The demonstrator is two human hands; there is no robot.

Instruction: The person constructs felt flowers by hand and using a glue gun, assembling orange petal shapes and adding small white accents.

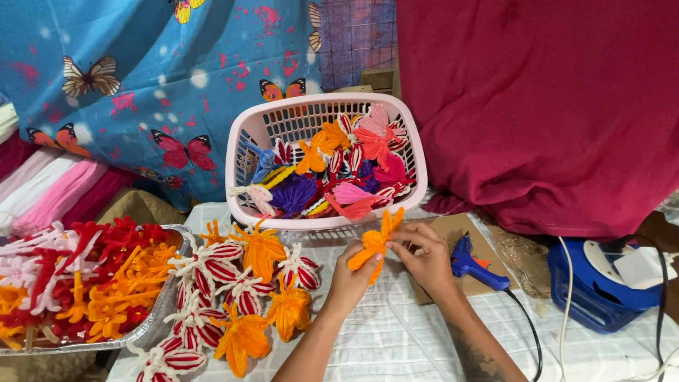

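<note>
My left hand [351,277] and right hand [423,255] meet over the white cloth [396,339] in front of me, and between them I hold an orange flower [376,242] made of fuzzy wire, its petals sticking up above my fingers. My left fingers are curled around its lower part from below, and my right fingers pinch it from the side, so both hands are closed on the same flower. Just right of my right hand lies a blue glue gun [472,265] on a piece of brown cardboard [460,230], its black cord running down across the cloth. Straight ahead, just beyond the flower, stands a pink plastic basket [414,141] tipped toward me and filled with flowers in orange, pink, purple, red and white. To the left of my left hand a loose heap of flowers [240,290], orange ones and red-and-white striped ones, lies on the cloth. Farther left is a foil tray [166,301] piled with red, white and orange flower parts. At the far right sits a blue cord reel [601,283].
</note>
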